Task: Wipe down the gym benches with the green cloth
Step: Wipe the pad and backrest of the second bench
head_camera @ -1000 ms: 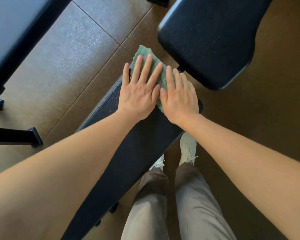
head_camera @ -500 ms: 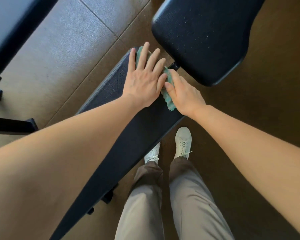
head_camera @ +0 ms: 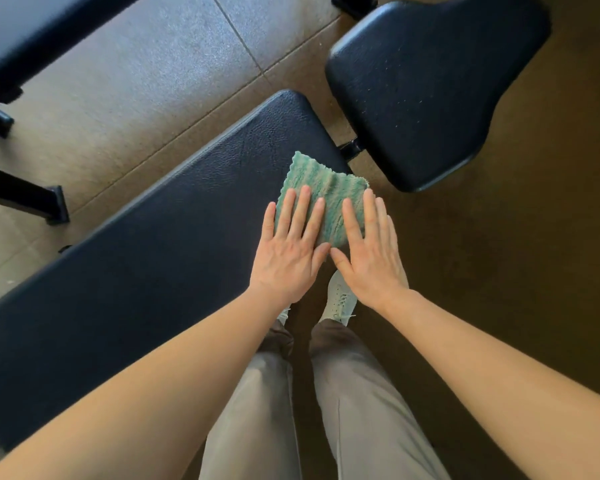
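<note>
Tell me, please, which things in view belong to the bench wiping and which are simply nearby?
Part of the job:
green cloth
long bench pad, under the cloth
seat pad
left hand and right hand, both flat on the cloth

Just nearby:
other bench, upper left
its frame foot
tiled floor

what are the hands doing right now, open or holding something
Left hand: open, flat, fingers pressing on the cloth on the bench.
Right hand: open, flat, fingers on the cloth's right edge.
</note>
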